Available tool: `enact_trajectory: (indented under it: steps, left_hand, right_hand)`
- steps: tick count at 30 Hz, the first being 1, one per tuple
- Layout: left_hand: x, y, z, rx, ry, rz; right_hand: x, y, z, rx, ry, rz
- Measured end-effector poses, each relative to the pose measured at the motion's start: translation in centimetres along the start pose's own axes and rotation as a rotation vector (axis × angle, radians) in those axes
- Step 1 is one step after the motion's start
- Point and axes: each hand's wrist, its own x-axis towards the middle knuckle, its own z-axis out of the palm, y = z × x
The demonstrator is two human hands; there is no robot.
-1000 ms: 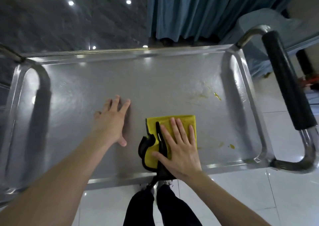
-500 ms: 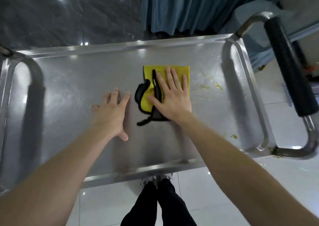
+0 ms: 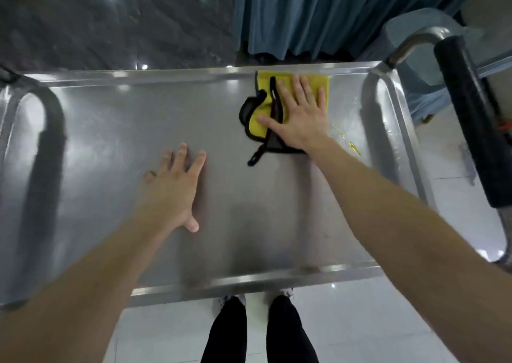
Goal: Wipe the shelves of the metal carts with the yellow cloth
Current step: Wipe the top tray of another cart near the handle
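Note:
The top shelf of the metal cart (image 3: 110, 129) fills the view. A folded yellow cloth (image 3: 264, 85) with black edging lies at the shelf's far rim, right of centre. My right hand (image 3: 297, 115) presses flat on the cloth with straight, spread fingers. My left hand (image 3: 173, 189) rests flat on the bare metal in the middle of the shelf, fingers straight. Yellowish smears (image 3: 352, 146) mark the shelf just right of my right wrist.
The cart's push handle with a black grip (image 3: 471, 118) rises on the right. A blue curtain (image 3: 318, 13) and a dark marble wall (image 3: 110, 29) stand behind the cart. White tiled floor and my two legs (image 3: 257, 332) show below the near rim.
My right hand has slid the cloth from the near rim across to the far rim and a little rightward. My left hand has stayed flat in the same place.

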Motion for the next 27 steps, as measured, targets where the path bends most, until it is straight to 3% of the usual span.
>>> enact_trajectory:
  steps: [4,7,10,14,17,21,27]
  left_hand:
    - [0.3,0.1,-0.3,-0.001,-0.011,-0.024]
    - [0.2,0.4,-1.2,-0.017,-0.053,-0.045]
    - [-0.6,1.6,-2.5,0.031,-0.110,-0.103]
    - [-1.7,7.8,-5.5,0.032,-0.082,-0.184]
    - [-1.1,11.5,-5.7,-0.072,-0.083,-0.081]
    - [0.0,11.6,-4.0,-0.137,-0.077,-0.079]
    - [1.1,11.3,-3.5,-0.080,-0.020,-0.078]
  right_hand:
    - [1.6,0.2,0.2,-0.023,0.016,-0.022]
    - [-7.7,0.0,1.9,0.015,0.076,-0.106]
    - [-20.3,1.0,3.3,0.009,0.029,-0.221]
    - [-26.7,2.3,4.2,0.003,-0.045,-0.138]
    - [-26.4,2.3,4.3,0.023,-0.035,-0.136]
    - [-22.4,3.1,4.1,0.033,0.054,-0.109]
    - [-0.1,3.5,0.6,0.029,0.087,-0.054]
